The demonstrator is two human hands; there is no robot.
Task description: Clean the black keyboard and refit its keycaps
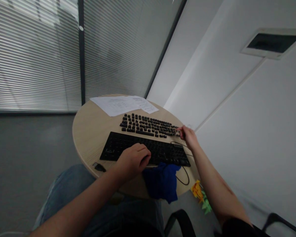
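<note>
A black keyboard base (128,140) lies on the round wooden table, with much of its surface dark and hard to make out. My left hand (135,157) rests over its front middle, fingers curled inward; whatever they may hold is hidden. Behind the base, loose black keycaps (148,124) are laid out in rows like a keyboard layout. At the right end of those rows is my right hand (188,136), its fingertips bent together among the keycaps. Whether a keycap is pinched there is too small to tell. A blue cloth (161,181) hangs over the front table edge.
White printed sheets (120,105) lie at the back of the table (88,131). A USB plug (99,167) sits near the left front edge, and a thin cable (188,179) loops at the right. Yellow and green crumpled pieces (197,191) show beyond the right edge, beside a white wall.
</note>
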